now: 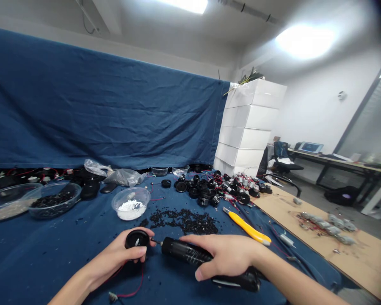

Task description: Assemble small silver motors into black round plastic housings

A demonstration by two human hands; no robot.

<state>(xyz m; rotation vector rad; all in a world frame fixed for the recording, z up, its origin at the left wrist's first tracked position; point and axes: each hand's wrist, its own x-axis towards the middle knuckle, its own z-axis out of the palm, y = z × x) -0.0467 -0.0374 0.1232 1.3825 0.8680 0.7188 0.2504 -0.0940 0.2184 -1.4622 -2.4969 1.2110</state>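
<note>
My left hand (123, 250) grips a round black plastic housing (132, 239) with a small white piece at its centre. A red wire (141, 279) hangs below it and ends in a small metal piece on the blue cloth. Held in my right hand (224, 256) is a black electric screwdriver (186, 250) lying nearly level, bit pointing left. Its tip meets the side of the housing by my left fingertips; exact contact is too small to tell. Just beyond are scattered small black parts (187, 221) and a clear bowl of white pieces (131, 203).
A yellow utility knife (249, 227) lies right of the screwdriver. Behind it is a heap of black housings and motors (209, 188). Bowls of black pieces (55, 201) stand at left. White boxes (244, 127) are stacked beside a blue curtain (108, 101). Motors (327, 226) lie on a wooden board.
</note>
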